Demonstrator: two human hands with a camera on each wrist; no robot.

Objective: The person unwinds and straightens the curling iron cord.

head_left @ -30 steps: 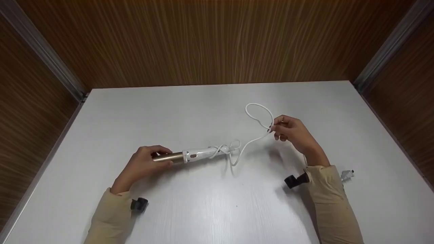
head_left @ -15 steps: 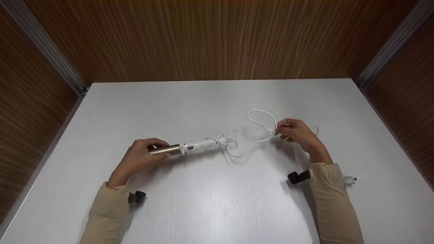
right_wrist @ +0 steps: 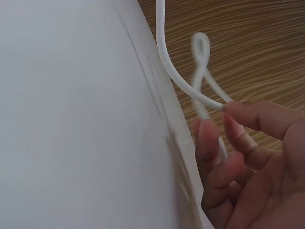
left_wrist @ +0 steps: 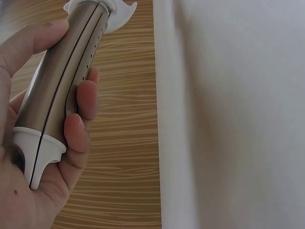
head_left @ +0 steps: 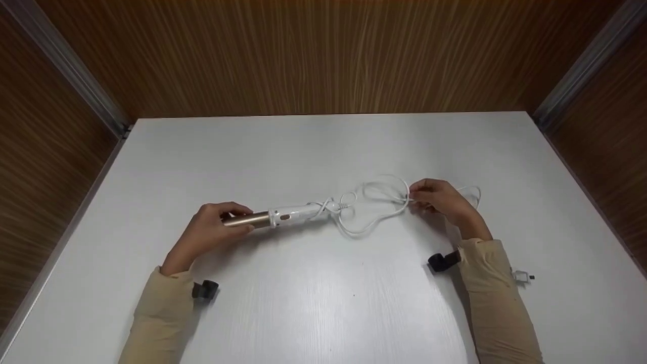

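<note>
— White cord (head_left: 376,210) everywhere, loops piled between the two hands on the white table (head_left: 323,313). Who has what?

— Left hand (head_left: 212,230) has its fingers curled round the gold barrel of the curling wand (head_left: 275,218); the wrist view shows thumb on one side, fingertips on the other. The wand lies across the middle of the table, white handle end pointing right, cord wound loosely at that end.

— And the right hand (head_left: 440,199)?

— Pinching the cord between thumb and fingertips, a loop arching away from the pinch. The plug (head_left: 520,276) sits well apart, beside the right sleeve.

— What makes this step go well, by your reckoning?

— Keep the barrel steady, I'd say, and keep light tension from the pinch so each turn lies beside the other turns rather than crossing. Those slack loops look liable to tangle.
</note>
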